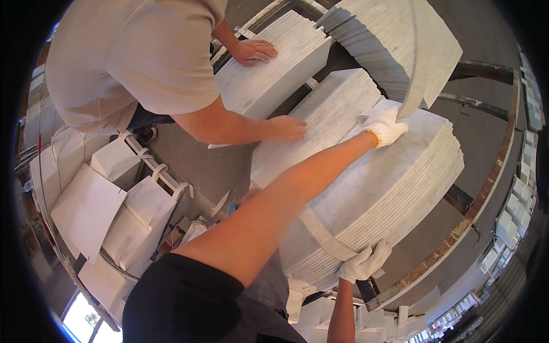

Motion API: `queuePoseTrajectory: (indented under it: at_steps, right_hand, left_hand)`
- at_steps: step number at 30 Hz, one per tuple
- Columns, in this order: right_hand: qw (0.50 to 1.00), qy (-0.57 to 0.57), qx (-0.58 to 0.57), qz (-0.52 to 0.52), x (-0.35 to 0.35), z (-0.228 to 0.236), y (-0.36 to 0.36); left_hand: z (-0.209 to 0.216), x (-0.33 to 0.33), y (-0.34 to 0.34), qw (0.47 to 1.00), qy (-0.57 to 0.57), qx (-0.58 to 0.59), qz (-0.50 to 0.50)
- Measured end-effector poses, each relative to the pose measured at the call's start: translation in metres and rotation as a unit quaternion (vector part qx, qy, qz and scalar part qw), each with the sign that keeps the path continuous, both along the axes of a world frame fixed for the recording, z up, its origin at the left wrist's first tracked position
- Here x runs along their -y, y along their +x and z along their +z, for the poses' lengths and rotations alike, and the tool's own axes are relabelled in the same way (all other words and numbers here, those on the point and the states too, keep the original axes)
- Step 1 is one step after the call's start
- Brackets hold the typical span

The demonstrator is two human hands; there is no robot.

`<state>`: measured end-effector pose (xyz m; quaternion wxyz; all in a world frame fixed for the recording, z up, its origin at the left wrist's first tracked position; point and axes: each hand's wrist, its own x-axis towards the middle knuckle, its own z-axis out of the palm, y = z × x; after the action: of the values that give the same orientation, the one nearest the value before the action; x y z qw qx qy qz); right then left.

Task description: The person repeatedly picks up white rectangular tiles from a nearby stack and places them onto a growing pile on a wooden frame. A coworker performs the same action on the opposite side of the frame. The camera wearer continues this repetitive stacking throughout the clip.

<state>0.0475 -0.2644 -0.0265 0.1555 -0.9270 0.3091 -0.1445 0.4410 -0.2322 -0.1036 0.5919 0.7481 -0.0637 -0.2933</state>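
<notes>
In the head view, shows the left grip [385, 128], gloved in white, low over the top of a pale slab stack [366, 186], with curled fingers at the lower end of a long strap [416, 63]. Cannot tell whether pinched onto it or merely pressed against it. Has the right grip [364, 264], also gloved, at the stack's lower end, spread with loosely bent fingers, just beside a short strap [326, 234] laid across the slabs. Puts the stack between both grips, mostly below the left one and above the right one.

Beyond and to the left of the left grip, shows a second stack [329, 103] close alongside, with a co-worker's near hand [290, 128] at its side. Farther off that way, has a third stack [274, 66] under the co-worker's far hand [255, 52]. Above the left grip, shows a fourth stack [394, 40], partly behind the long strap. Right of both grips, shows a curving rusty metal frame [490, 206]. Far left of the right grip, has white blocks [117, 234].
</notes>
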Motion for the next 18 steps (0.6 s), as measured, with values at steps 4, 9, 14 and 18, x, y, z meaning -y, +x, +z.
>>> queuePoseTrajectory:
  at_steps: [4, 9, 14, 18]
  right_hand:
    - [1.000, -0.010, -0.016, -0.018, 0.000, 0.001, 0.000]
    - [0.999, -0.045, -0.012, 0.001, -0.006, 0.003, 0.007]
    - [1.000, -0.022, 0.010, 0.002, -0.003, 0.001, 0.006]
    - [0.999, 0.011, 0.036, 0.015, 0.002, 0.001, 0.006]
  left_hand:
    - [0.025, 0.012, -0.013, 0.997, 0.033, 0.074, 0.004]
    - [0.047, 0.039, -0.022, 0.982, -0.113, 0.153, -0.007]
    - [0.061, 0.052, -0.055, 0.924, -0.023, 0.381, 0.004]
    - [0.064, 0.050, -0.047, 0.864, 0.002, 0.502, 0.031]
